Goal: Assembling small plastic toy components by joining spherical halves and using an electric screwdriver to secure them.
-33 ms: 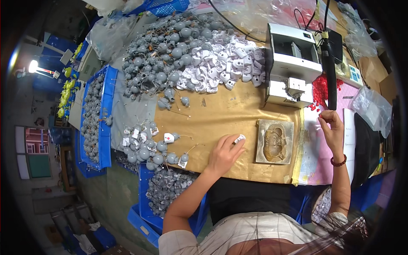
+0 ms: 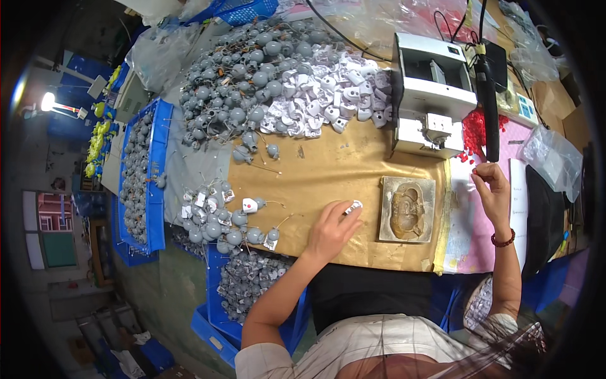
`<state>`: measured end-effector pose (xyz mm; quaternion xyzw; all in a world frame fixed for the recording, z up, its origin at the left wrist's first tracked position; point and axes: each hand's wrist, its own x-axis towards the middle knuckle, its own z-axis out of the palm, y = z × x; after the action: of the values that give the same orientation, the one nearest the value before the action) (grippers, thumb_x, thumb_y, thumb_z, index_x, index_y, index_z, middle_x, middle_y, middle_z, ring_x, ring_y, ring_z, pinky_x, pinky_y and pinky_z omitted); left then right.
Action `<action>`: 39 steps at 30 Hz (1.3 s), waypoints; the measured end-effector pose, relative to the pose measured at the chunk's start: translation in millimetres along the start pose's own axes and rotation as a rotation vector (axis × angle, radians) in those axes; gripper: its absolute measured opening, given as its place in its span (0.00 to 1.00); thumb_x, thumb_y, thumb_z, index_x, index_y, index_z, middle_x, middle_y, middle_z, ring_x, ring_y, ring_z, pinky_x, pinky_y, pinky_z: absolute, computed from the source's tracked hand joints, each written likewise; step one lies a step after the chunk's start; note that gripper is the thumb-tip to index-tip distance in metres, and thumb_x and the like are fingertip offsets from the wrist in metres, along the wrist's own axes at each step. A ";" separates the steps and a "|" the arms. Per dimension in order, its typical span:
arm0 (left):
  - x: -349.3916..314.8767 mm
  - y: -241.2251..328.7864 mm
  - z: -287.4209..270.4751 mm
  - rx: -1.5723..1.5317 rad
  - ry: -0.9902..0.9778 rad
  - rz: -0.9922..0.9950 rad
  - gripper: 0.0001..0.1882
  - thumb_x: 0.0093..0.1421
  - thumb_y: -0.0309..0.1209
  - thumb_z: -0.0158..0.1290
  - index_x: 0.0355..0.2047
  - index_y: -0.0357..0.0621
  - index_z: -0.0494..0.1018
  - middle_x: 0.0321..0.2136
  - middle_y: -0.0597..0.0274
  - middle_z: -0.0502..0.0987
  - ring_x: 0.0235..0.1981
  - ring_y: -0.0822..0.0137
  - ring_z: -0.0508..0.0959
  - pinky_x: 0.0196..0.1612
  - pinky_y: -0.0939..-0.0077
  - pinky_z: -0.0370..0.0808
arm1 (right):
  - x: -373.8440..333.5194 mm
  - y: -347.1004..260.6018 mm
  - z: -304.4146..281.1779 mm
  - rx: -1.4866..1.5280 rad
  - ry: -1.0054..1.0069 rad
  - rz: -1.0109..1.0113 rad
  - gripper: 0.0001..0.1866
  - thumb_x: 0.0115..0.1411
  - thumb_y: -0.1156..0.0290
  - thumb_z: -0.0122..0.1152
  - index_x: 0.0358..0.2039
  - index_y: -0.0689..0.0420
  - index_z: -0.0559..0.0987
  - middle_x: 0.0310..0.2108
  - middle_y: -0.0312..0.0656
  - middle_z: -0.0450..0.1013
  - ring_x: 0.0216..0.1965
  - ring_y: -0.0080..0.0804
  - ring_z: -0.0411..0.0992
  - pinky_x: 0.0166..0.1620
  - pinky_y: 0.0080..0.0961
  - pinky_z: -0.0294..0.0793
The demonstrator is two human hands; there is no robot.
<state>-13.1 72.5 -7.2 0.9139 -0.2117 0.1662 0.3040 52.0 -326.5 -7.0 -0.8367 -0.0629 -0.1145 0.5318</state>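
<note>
From my remote seat I saw the left hand (image 2: 331, 230) hold a white part (image 2: 355, 205) between thumb and fingers at the near middle of the table (image 2: 353, 151), presumably to steady it. The right hand (image 2: 492, 183) pinched what looked like a tiny red piece (image 2: 475, 171), thumb against forefinger, just near of the red pile (image 2: 476, 132); I judged fingertips suited its small size. Between the hands lay a block (image 2: 407, 210), hollow upward. The white pile (image 2: 334, 88) and grey balls (image 2: 237, 82) sat farther off, probably for reach without crowding the hands.
</note>
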 end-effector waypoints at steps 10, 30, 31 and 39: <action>62.0 54.5 28.5 -0.365 -0.187 0.047 0.09 0.54 0.21 0.62 0.37 0.42 0.78 0.38 0.58 0.78 0.47 0.51 0.76 0.49 0.62 0.76 | 1.8 -71.8 54.6 -0.012 -0.283 -0.371 0.10 0.50 0.84 0.67 0.34 0.60 0.81 0.36 0.43 0.79 0.38 0.39 0.77 0.42 0.31 0.77; 152.3 -179.9 -90.4 0.733 -0.002 -0.550 0.29 0.51 0.37 0.66 0.54 0.48 0.72 0.49 0.53 0.74 0.54 0.49 0.70 0.51 0.45 0.69 | -10.6 -73.0 85.7 -0.436 -0.465 -0.733 0.19 0.46 0.71 0.70 0.41 0.54 0.79 0.41 0.41 0.72 0.46 0.42 0.70 0.48 0.36 0.70; 152.3 -179.0 -94.5 0.741 -0.012 -0.551 0.29 0.52 0.38 0.66 0.54 0.47 0.72 0.48 0.53 0.77 0.50 0.48 0.73 0.50 0.47 0.70 | -10.2 -71.1 85.8 -0.396 -0.457 -0.722 0.20 0.46 0.71 0.71 0.42 0.54 0.79 0.41 0.41 0.72 0.45 0.42 0.70 0.47 0.37 0.71; 179.5 -26.5 -143.6 -0.235 0.296 -0.270 0.24 0.53 0.24 0.62 0.52 0.42 0.73 0.45 0.60 0.78 0.40 0.69 0.78 0.44 0.72 0.76 | 12.0 -90.3 64.1 -0.126 -0.312 -0.472 0.23 0.51 0.77 0.71 0.49 0.59 0.77 0.45 0.49 0.73 0.45 0.46 0.72 0.47 0.37 0.74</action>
<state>128.2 130.3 166.7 0.8580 -0.0585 0.2304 0.4553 51.1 -230.2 49.0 -0.8379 -0.3297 -0.1085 0.4212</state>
